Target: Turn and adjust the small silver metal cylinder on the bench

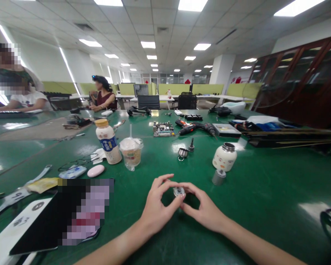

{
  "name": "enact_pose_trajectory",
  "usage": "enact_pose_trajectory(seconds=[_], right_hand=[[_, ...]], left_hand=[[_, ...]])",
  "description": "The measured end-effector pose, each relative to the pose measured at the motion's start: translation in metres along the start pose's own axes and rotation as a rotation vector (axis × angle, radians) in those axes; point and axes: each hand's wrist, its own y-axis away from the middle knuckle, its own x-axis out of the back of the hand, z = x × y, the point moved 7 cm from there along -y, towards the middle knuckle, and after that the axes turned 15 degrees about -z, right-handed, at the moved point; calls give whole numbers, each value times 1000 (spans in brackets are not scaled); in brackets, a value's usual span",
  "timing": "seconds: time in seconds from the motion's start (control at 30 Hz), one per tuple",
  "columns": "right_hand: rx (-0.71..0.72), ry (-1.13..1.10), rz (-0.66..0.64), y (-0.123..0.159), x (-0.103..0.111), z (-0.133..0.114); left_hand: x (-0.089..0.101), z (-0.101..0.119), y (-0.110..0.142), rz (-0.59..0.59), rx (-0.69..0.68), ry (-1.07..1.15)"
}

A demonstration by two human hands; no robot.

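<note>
Between my fingertips is a small round metal part, greyish with a dark centre; its exact kind does not show. My left hand pinches it from the left with thumb and fingers. From the right, my right hand grips the same part with bent fingers. Beyond the hands on the green table lie a small metal cup-shaped piece with a wire loop and a dark geared shaft piece. A grey metal cylinder with a knob on top stands to the right, in front of a white bottle without a lid.
A milk bottle and a plastic drink cup with straw stand at left, near a pink oval case and a dark tablet-like panel. Farther back are a circuit board and power drills. People sit at far left.
</note>
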Motion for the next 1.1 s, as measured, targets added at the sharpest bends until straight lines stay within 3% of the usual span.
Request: enact_pose_trajectory(seconds=[0.2,0.3,0.4,0.5,0.6,0.77,0.9,1.1], right_hand=[[-51,11,35,-5,-2,5],[-71,6,27,-4,-2,10],[-71,0,10,-2,-3,12],[-66,-9,-2,-2,-4,11],[-66,-15,-4,-2,-4,10],[-74,2,0,-3,-3,10],[-50,4,5,-3,-3,9],[-48,3,4,-3,-4,7]], left_hand=[[10,4,-14,8,-14,-46],[24,1,-17,90,-32,-65],[31,-17,-15,135,69,-181],[22,-40,-12,26,222,-356],[19,-48,-9,-1,273,-428],[28,-15,-14,91,110,-272],[20,11,-17,-3,28,-204],[12,16,-16,-95,39,-200]])
